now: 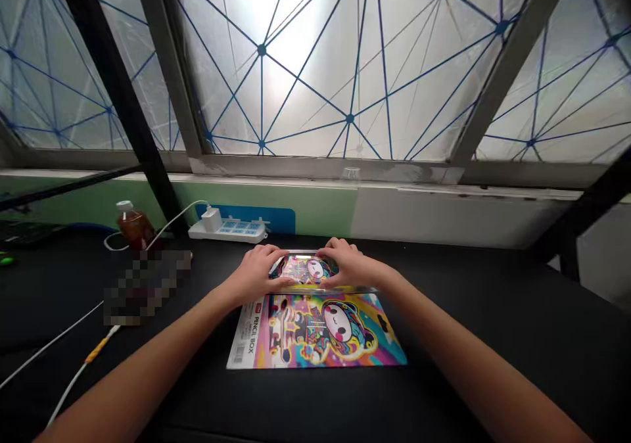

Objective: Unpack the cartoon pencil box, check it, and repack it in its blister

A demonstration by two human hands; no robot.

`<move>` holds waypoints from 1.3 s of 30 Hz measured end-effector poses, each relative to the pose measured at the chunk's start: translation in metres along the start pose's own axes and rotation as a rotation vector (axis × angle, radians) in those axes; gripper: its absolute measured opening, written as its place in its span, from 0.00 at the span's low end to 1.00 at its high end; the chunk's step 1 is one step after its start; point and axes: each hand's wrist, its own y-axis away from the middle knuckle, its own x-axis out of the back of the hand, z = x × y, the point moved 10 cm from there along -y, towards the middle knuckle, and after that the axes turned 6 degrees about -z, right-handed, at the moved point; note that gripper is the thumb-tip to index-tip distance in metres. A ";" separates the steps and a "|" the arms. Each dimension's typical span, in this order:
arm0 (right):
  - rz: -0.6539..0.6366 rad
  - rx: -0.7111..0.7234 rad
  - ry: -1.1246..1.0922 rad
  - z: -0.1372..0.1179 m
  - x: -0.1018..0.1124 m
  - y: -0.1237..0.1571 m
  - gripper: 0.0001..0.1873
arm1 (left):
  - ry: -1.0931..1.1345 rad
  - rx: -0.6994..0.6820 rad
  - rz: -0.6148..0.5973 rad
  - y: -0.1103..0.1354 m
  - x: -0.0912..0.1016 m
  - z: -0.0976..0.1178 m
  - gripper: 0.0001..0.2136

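Note:
My left hand and my right hand grip opposite ends of a clear plastic pencil box from above, their fingers curled over its top. A colourful cartoon picture shows through its lid, and my hands hide both ends. The box rests on or just behind a flat printed card labelled PENCIL BOX, which lies on the black tabletop and bears a matching cartoon. I cannot tell whether the box touches the card.
Behind the card sit a white power strip with a plugged-in charger and a brown bottle with a white cap. A pixelated object lies left of my hands, near white cables and a yellow-wrapped cable. A latticed window fills the back.

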 end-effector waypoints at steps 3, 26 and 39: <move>0.038 -0.019 -0.028 0.003 0.001 0.001 0.21 | 0.000 -0.002 0.021 -0.002 0.001 -0.001 0.31; 0.301 0.064 -0.196 -0.034 0.052 0.104 0.36 | -0.204 -0.385 0.097 0.049 0.056 0.090 0.43; 0.012 0.036 -0.285 -0.037 -0.030 0.088 0.40 | 0.219 -0.171 -0.038 0.075 -0.032 0.042 0.40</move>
